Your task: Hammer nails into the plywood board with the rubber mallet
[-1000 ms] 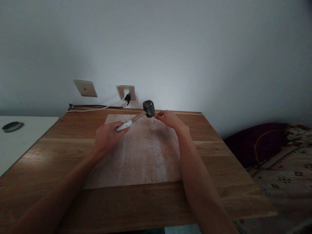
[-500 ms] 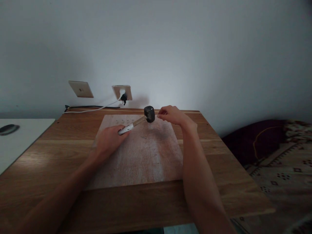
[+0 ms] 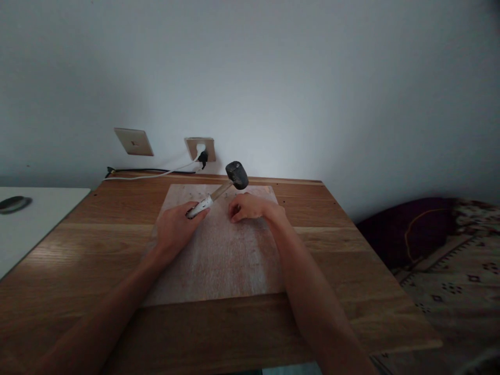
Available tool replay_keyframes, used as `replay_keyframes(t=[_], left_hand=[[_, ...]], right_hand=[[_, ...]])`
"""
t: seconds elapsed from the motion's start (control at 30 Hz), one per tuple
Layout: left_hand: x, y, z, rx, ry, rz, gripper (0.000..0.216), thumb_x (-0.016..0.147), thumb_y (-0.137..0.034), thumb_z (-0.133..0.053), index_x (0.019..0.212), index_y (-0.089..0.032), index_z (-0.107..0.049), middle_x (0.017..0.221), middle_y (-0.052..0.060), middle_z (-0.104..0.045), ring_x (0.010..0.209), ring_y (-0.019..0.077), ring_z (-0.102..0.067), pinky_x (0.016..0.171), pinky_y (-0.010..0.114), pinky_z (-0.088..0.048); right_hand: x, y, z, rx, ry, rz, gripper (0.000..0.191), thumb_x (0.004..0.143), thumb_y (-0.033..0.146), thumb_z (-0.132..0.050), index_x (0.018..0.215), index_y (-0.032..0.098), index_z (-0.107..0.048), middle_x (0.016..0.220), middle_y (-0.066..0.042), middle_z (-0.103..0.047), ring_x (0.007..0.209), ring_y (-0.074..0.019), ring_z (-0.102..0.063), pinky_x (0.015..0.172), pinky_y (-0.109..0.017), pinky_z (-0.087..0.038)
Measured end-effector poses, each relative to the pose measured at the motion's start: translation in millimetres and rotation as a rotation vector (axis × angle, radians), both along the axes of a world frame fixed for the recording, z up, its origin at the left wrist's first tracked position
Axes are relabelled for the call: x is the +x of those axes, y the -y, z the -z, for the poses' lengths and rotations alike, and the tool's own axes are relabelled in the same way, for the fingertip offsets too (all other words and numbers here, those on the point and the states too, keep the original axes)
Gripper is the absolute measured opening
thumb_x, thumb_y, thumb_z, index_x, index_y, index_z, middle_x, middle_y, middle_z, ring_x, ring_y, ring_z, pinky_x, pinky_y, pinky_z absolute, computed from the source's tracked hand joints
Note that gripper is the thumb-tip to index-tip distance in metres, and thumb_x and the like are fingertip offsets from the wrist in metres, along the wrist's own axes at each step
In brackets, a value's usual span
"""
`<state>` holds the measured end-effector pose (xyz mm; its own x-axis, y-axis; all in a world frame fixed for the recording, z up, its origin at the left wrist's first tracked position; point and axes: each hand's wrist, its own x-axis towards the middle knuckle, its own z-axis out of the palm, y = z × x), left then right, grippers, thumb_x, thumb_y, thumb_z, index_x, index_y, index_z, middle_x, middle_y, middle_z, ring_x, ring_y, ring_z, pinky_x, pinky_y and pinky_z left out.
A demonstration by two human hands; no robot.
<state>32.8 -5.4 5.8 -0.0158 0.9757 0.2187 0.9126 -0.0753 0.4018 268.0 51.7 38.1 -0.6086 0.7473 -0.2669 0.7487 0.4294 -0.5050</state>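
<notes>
My left hand (image 3: 174, 226) grips the pale handle of a hammer (image 3: 221, 191), whose dark head is raised above a pale wooden board (image 3: 219, 260). The board lies flat on a brown wooden table (image 3: 97, 245). My right hand (image 3: 246, 207) rests on the board just below the hammer head, fingers curled and pinched together. What they pinch is too small to make out. A few tiny dark specks dot the board's far part.
Two wall plates sit behind the table; one is a socket (image 3: 200, 148) with a black plug and white cable (image 3: 156, 173) running left. A white surface (image 3: 35, 219) with a dark round object (image 3: 13, 203) stands at left. Patterned fabric (image 3: 449, 260) lies at right.
My right hand moved from the board's far right edge back and left, down onto the board under the hammer head. The hammer head rose slightly.
</notes>
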Motion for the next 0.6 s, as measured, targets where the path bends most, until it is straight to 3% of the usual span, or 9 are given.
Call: replay_keyframes(t=[0.1,0.3,0.47,0.6], left_hand=[[-0.1,0.2,1.2,0.009,0.000,0.015,0.036,0.094,-0.054,-0.064,0.117,-0.031,-0.080,0.106,0.004,-0.082,0.099,0.0270,-0.075,0.081,0.032,-0.051],[-1.3,-1.3,-0.1,-0.024,0.045,-0.001,0.037,0.095,-0.056,-0.063,0.118,-0.032,-0.080,0.107,0.003,-0.082,0.098,0.0258,-0.075,0.080,0.032,-0.050],[-1.3,-1.0,-0.2,-0.013,0.063,0.000,0.037,0.095,-0.056,-0.062,0.118,-0.032,-0.080,0.107,0.003,-0.082,0.098,0.0247,-0.075,0.081,0.031,-0.050],[-0.5,-0.2,0.3,-0.010,0.034,0.000,0.037,0.094,-0.056,-0.063,0.117,-0.032,-0.080,0.105,0.004,-0.082,0.098,0.0258,-0.075,0.081,0.031,-0.049]], right_hand=[[14.2,-2.2,-0.4,0.007,-0.122,0.051,0.002,0.085,0.015,-0.075,0.087,0.016,-0.075,0.086,-0.003,-0.078,0.082,-0.0165,-0.071,0.077,-0.025,-0.051],[61.8,0.4,-1.4,-0.150,-0.372,0.278,0.009,0.095,0.020,-0.060,0.098,0.017,-0.068,0.086,-0.006,-0.077,0.073,-0.0151,-0.071,0.067,-0.025,-0.056],[89.1,-5.5,9.5,0.214,-0.146,0.493,0.011,0.088,0.010,-0.063,0.087,0.014,-0.073,0.090,-0.010,-0.079,0.080,-0.0187,-0.072,0.075,-0.028,-0.056],[87.4,-12.4,19.0,0.280,-0.090,0.523,0.014,0.086,0.008,-0.066,0.088,0.014,-0.078,0.090,-0.011,-0.080,0.086,-0.0221,-0.074,0.080,-0.030,-0.054]])
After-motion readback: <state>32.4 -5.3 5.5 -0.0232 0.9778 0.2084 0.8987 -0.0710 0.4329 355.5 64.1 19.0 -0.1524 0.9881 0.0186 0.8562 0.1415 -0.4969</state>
